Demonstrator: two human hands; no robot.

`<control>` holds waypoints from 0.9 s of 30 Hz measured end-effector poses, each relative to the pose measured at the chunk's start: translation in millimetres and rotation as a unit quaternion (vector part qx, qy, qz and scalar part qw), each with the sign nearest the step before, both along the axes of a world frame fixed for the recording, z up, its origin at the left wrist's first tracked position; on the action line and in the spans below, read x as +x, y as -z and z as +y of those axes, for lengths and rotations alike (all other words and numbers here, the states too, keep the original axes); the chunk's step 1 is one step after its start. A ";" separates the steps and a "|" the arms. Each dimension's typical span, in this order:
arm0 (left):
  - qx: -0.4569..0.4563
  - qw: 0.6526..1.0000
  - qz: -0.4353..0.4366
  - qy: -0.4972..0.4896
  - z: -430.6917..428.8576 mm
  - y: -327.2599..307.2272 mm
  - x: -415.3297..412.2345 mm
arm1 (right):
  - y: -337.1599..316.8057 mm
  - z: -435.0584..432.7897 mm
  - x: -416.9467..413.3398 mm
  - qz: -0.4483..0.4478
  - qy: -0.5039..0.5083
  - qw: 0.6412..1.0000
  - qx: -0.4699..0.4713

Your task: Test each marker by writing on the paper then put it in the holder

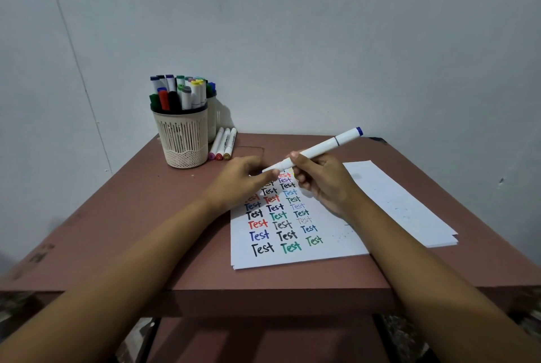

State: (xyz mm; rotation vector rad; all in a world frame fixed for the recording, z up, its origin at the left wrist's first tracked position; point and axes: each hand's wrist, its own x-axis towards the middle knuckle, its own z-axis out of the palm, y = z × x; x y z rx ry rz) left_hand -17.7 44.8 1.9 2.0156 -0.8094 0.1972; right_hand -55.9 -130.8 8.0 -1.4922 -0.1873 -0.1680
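A white marker (325, 146) with a blue end cap lies slanted in the air above the paper. My right hand (322, 181) grips its barrel near the middle. My left hand (246, 178) pinches the lower cap end of the same marker. The white paper (336, 245) below carries three columns of the word "Test" in several colours; its top rows are hidden by my hands. A beige mesh holder (184, 140) stands at the table's back left, full of several markers.
Three white markers (223, 143) lie side by side on the brown table (146, 216), right of the holder. A second pot (211, 117) stands behind the holder. More blank sheets (409, 207) lie under and right of the written page. A grey wall rises behind.
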 end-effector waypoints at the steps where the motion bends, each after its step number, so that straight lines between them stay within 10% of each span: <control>1: 0.004 1.000 0.000 0.007 0.4 -0.3 -1.0 | -0.5 0.5 -0.8 0.006 -0.008 1.000 0.008; 27: -0.023 0.999 0.001 0.022 -2.2 5.3 1.9 | 7.2 2.4 8.2 0.023 -0.059 0.996 0.066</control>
